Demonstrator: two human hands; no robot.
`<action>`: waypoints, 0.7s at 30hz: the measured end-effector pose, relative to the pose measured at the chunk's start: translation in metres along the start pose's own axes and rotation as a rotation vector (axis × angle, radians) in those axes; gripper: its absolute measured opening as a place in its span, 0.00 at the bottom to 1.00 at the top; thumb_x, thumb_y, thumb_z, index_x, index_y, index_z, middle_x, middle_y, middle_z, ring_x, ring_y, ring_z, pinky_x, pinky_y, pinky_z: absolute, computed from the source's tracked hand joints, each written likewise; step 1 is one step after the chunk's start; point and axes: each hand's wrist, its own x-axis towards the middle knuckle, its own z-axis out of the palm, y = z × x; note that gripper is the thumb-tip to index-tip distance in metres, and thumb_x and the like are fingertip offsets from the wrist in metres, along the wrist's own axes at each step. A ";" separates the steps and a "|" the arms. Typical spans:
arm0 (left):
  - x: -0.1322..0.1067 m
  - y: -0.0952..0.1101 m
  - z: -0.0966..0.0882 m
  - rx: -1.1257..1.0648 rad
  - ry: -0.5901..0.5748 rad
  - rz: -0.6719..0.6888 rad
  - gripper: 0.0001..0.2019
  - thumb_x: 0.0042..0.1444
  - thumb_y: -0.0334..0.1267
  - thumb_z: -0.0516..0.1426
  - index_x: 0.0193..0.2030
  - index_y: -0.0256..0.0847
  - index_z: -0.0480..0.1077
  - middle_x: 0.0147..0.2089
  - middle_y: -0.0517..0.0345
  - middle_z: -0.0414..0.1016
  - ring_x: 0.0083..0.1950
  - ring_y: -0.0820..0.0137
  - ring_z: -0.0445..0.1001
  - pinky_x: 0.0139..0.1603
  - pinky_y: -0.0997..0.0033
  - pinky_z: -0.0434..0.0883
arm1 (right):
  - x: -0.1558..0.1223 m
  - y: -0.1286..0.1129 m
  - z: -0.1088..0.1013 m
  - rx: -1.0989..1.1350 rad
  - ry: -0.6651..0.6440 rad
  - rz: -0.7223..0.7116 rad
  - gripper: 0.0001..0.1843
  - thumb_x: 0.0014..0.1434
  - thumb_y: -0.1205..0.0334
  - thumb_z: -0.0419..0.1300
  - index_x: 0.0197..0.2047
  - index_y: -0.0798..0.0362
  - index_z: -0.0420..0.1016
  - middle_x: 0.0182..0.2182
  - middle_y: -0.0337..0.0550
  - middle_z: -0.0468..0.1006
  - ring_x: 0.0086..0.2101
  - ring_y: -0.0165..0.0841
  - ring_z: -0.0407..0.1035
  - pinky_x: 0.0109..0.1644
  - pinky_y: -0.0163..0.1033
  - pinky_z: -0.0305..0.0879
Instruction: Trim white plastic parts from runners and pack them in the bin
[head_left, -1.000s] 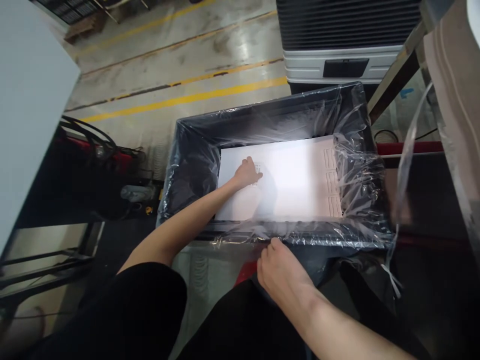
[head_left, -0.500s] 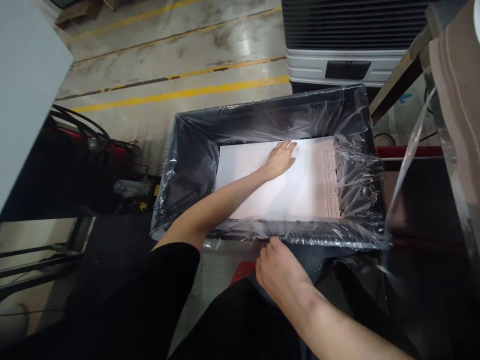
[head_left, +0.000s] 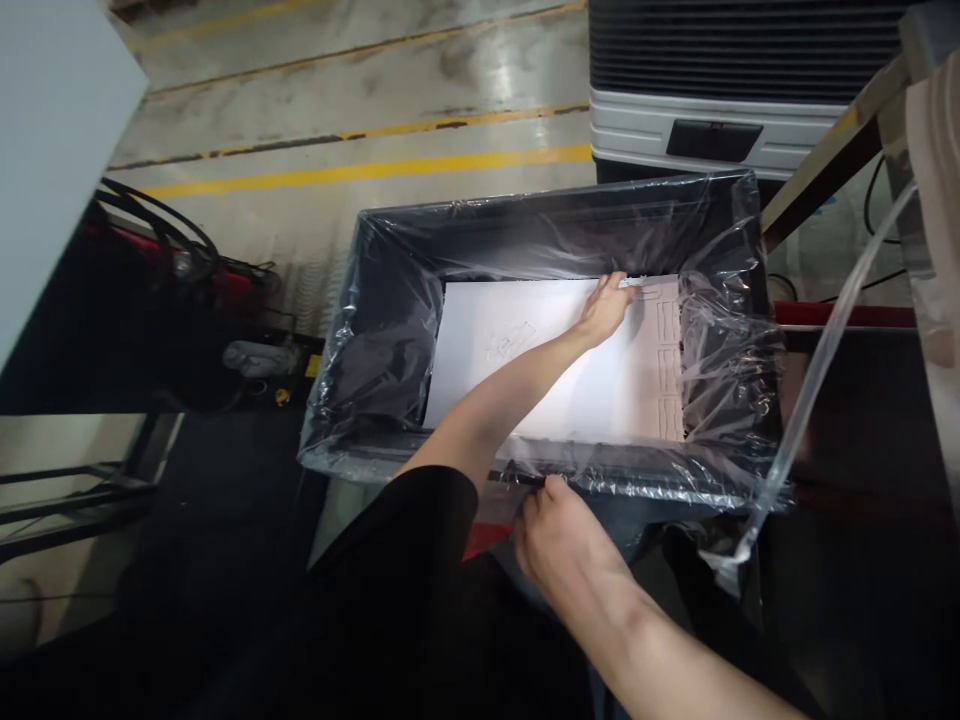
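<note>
A white cardboard sheet (head_left: 555,390) with slotted cut-outs along its right end lies flat in the bottom of a black bin (head_left: 540,215). Clear plastic film, a bin liner (head_left: 720,380), covers the bin's walls and rim. My left hand (head_left: 606,308) reaches in and rests on the sheet near its far edge, fingers stretched out and apart. At the near rim, my right hand (head_left: 559,530) is closed with its fingers curled on the liner's folded edge; the fingertips are partly hidden.
Behind the bin stands a grey-and-black ribbed case (head_left: 690,110). A twisted strip of clear plastic (head_left: 832,350) hangs at the right beside a metal frame. Machinery with black hoses (head_left: 165,225) is at the left. Yellow lines (head_left: 360,172) cross the floor.
My left hand has slid right along the sheet toward the cut-outs, uncovering a mark on the sheet. My right hand stays at the near rim. The view has shifted slightly.
</note>
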 end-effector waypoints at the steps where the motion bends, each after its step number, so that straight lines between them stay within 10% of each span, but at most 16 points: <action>1: 0.003 0.004 0.001 -0.014 0.001 0.010 0.22 0.74 0.34 0.49 0.67 0.46 0.76 0.77 0.49 0.64 0.77 0.56 0.60 0.76 0.56 0.65 | 0.000 0.000 0.001 -0.009 0.004 -0.001 0.17 0.69 0.70 0.61 0.58 0.60 0.85 0.46 0.59 0.85 0.45 0.45 0.78 0.53 0.47 0.73; 14: 0.011 0.033 0.007 -0.119 -0.004 -0.045 0.19 0.80 0.42 0.44 0.66 0.40 0.69 0.68 0.48 0.69 0.69 0.67 0.65 0.71 0.63 0.67 | 0.006 -0.002 0.016 0.007 0.067 -0.020 0.15 0.71 0.64 0.62 0.55 0.59 0.86 0.41 0.58 0.85 0.43 0.45 0.77 0.51 0.49 0.72; 18: -0.002 0.031 -0.015 0.098 -0.078 0.009 0.20 0.79 0.36 0.46 0.73 0.48 0.63 0.77 0.55 0.62 0.75 0.68 0.60 0.73 0.69 0.63 | 0.008 -0.006 0.026 -0.041 0.133 0.014 0.14 0.70 0.66 0.62 0.54 0.60 0.86 0.41 0.58 0.85 0.41 0.45 0.77 0.50 0.50 0.71; 21: -0.032 0.007 -0.046 0.260 -0.153 -0.076 0.24 0.75 0.36 0.52 0.75 0.38 0.60 0.78 0.42 0.60 0.77 0.59 0.61 0.77 0.62 0.61 | 0.016 -0.010 0.040 -0.042 0.208 0.030 0.13 0.68 0.64 0.65 0.53 0.57 0.86 0.40 0.57 0.85 0.38 0.44 0.76 0.49 0.50 0.70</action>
